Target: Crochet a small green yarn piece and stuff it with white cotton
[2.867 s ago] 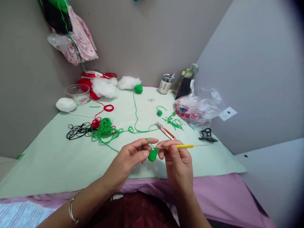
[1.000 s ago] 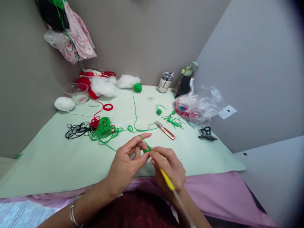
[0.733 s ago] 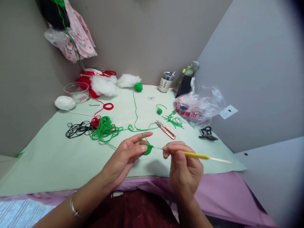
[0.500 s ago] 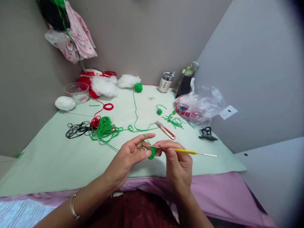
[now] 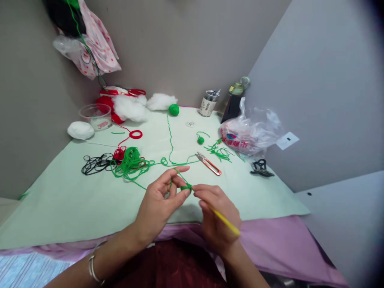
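My left hand (image 5: 162,196) pinches a small green crocheted piece (image 5: 186,187) between thumb and fingers, with green yarn running over its raised index finger. My right hand (image 5: 220,216) is closed on a yellow-handled crochet hook (image 5: 225,221), its handle slanting down to the right. The hook's tip is at the green piece, hidden by fingers and yarn. Right fingertips touch or nearly touch the piece. From the left hand the yarn leads toward a loose green tangle (image 5: 130,164) on the table.
Orange thread snips (image 5: 209,164) lie just beyond my hands, beside green yarn scraps (image 5: 220,152). Black yarn (image 5: 97,164) is at left. Farther back are white stuffing (image 5: 130,108), a clear tub (image 5: 99,118), a pen cup (image 5: 208,104) and a plastic bag (image 5: 252,130). A black claw clip (image 5: 262,168) sits at right.
The hook has turned from nearly level to pointing down to the right. My right hand has rotated and its fingertips have moved closer to the green piece, which now looks tilted.
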The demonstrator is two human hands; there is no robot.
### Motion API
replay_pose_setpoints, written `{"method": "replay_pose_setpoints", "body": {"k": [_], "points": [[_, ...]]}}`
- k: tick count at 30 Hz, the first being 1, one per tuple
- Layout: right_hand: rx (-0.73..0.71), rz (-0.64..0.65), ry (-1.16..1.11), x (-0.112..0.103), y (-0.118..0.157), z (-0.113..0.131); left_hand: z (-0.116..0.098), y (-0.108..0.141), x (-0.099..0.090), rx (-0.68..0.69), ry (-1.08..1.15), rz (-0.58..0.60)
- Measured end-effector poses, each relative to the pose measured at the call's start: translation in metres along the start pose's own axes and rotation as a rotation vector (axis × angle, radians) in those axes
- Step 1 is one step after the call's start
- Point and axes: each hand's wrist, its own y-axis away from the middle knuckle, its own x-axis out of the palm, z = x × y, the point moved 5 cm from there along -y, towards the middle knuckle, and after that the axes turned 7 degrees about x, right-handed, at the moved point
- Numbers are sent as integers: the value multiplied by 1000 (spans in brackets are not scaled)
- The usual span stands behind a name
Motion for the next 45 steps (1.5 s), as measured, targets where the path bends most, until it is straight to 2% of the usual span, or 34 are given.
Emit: {"method": "replay_pose_setpoints", "body": {"k": [2,4,7,9,12,16,18,21,22,24,26,28,31,34,38,42,45], "points": [[-110,-45,156,4,7,2,4,0,4,-60,126,27],[-116,-90,155,4,10,1,9,0,8,-180,307,85],[106,-122,-112,-2,5,-8,11,-1,8,-305,438,109],[277,-171,-314,-6,-1,-15,8,-2,6,-289,423,105],[356,-131,-441,-4,-10,-16,4,-2,7,-211,344,137],[302,-66,-320,3,-9,-12,4,-1,7,-83,215,91],[186,-68,-144,3,-3,-6,7,-1,7,-73,216,59],[-11,-69,83,4,3,4,12,-1,10,-198,349,79],[-18,-73,84,3,3,4,14,-1,11,-257,400,97],[87,-105,-35,-1,1,-2,14,-2,11,-325,465,116],[259,-153,-241,-5,-3,-11,12,-4,8,-287,460,97],[376,-144,-421,-3,-6,-17,8,-4,6,-204,388,98],[413,-68,-521,4,-8,-21,6,-2,8,-111,266,155],[484,-79,-574,5,-6,-27,4,0,8,-56,195,184],[591,-73,-799,9,-5,-34,2,0,4,-43,145,205],[637,-51,-826,8,-6,-32,2,-1,0,-34,110,205],[580,-27,-711,3,-6,-27,1,-1,-3,10,45,213]]}}
